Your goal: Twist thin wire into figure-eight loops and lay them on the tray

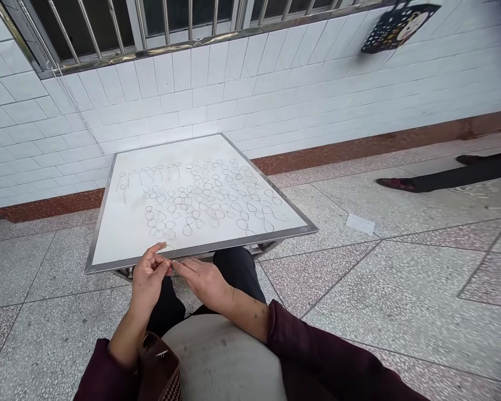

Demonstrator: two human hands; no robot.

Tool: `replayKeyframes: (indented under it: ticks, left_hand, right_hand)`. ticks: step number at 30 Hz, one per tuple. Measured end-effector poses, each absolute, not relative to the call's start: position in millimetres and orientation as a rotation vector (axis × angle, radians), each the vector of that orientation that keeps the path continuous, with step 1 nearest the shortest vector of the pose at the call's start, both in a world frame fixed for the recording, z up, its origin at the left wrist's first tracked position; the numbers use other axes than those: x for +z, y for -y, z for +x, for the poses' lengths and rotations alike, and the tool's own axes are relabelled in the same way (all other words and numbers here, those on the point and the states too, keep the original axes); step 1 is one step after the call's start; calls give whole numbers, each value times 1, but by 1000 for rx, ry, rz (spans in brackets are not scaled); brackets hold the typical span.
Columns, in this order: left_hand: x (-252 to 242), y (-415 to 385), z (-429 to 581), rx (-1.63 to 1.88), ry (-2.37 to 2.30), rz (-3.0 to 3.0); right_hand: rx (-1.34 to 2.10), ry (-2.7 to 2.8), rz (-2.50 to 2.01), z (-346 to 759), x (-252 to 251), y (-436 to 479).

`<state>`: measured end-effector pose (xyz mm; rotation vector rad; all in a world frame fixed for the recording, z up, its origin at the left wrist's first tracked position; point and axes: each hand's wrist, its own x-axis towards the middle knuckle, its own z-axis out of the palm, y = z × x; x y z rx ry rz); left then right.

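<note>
At the near edge of a white table [112, 239] with a metal rim, my two hands meet fingertip to fingertip. My left hand [149, 274] pinches a thin looped wire [171, 248], a fine dark line that is hard to make out. The fingers of my right hand [206, 283] are pressed together at the same spot, closed on what seems to be the wire's other end. On the tabletop lie rows of thin dark wire loops [217, 192], many bent like a figure eight. Towards the back left, several single loops with straight tails [158, 171] lie in a row.
Behind the table stands a white tiled wall [183, 114] with a barred window [150, 28]. A dark patterned bag [396, 27] hangs at upper right. Another person's leg and shoe [401, 184] are on the right. A white paper [360, 224] lies on the floor.
</note>
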<state>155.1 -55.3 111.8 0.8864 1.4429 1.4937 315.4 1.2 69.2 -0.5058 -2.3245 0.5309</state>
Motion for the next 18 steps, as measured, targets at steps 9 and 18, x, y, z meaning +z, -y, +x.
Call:
replayKeyframes:
  ticks: [9,18]
  left_hand:
    - [126,44,150,1393,-1491,941]
    - [118,37,142,1449,-1527,986]
  right_hand:
    - [197,2277,-543,315,71,1]
    - [315,2353,-651,316,66,4]
